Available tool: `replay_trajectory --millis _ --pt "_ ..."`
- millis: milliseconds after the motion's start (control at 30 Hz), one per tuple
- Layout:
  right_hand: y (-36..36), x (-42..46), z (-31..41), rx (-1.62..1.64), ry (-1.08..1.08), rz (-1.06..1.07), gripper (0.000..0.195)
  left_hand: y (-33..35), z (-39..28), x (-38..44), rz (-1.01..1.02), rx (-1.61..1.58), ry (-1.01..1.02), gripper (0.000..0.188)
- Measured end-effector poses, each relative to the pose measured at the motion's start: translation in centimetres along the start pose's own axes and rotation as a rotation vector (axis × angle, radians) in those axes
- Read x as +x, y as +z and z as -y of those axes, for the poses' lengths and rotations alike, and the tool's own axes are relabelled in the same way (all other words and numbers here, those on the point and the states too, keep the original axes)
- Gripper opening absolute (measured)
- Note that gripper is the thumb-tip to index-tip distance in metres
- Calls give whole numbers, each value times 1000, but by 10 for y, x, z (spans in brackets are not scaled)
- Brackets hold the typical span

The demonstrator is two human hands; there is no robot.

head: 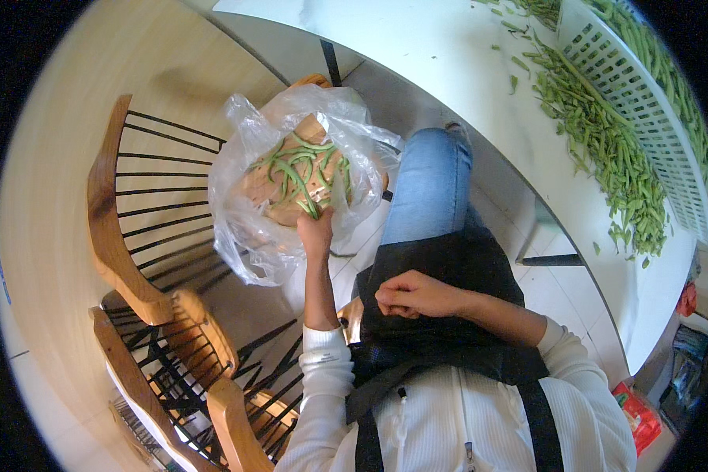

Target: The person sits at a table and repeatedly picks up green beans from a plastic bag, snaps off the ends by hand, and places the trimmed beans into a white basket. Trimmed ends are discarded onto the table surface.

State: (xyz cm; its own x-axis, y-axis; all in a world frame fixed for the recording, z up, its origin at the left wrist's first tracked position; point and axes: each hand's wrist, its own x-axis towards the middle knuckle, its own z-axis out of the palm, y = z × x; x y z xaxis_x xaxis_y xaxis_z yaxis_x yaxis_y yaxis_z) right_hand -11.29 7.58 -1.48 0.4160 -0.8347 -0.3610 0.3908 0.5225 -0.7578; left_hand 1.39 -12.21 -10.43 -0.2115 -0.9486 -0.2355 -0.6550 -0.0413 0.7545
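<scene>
My left hand (314,231) reaches into an open clear plastic bag (236,194) and grips several long green beans (298,177) near their ends. More green beans lie spread inside the bag, which rests on the wooden seat of a chair. Over the black apron (436,259) on my lap is my right hand (410,295), its fingers curled in; whether something small is between them cannot be seen.
At right, a white table (448,65) bears a heap of bean trimmings (613,153) beside a white plastic basket (637,94) full of green beans. Wooden chairs with black spindles (103,218) stand at left. A red package (637,416) is at lower right.
</scene>
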Motion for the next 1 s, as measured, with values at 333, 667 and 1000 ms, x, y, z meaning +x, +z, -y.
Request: replay_trajectory --millis 333,667,1000 --pt "-34 71 38 -934 -403 -576 21 14 19 -47 214 -227 -41 24" --pt "-40 125 12 -1654 -144 -304 16 4 22 -13 -13 -17 118 14" --pt "-44 124 9 -1689 -214 -249 15 42 9 20 -162 479 153 51"
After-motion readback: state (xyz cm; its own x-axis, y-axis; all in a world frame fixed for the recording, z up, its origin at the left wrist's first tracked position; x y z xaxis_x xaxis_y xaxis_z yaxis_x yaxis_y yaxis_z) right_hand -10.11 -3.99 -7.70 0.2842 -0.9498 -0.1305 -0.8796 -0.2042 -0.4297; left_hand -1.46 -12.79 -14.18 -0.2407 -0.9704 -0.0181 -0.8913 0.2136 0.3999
